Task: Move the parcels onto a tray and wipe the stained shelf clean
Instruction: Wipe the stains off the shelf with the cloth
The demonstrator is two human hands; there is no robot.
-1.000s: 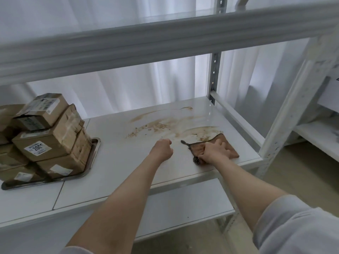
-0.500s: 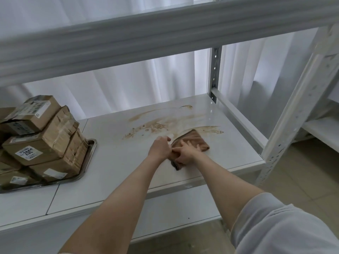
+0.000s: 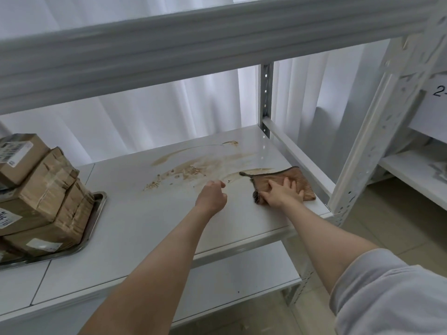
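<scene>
Brown stains (image 3: 193, 169) smear the middle and back of the white shelf (image 3: 150, 221). A brown cloth (image 3: 297, 183) lies flat near the shelf's right front corner, and my right hand (image 3: 281, 193) presses on it with fingers spread. My left hand (image 3: 212, 195) hovers loosely curled over the shelf, just left of the cloth, holding nothing. Several cardboard parcels (image 3: 43, 197) are stacked on a metal tray (image 3: 95, 213) at the left end of the shelf.
A white upper shelf beam (image 3: 193, 44) runs across overhead. White perforated posts (image 3: 370, 141) stand at the right corner, with a rear post (image 3: 265, 97) behind. A lower shelf (image 3: 242, 269) lies beneath. Another rack (image 3: 416, 170) stands at the far right.
My right hand slid the cloth left to the middle beside my left hand, then back right to the front corner. My left hand stayed near the shelf's middle.
</scene>
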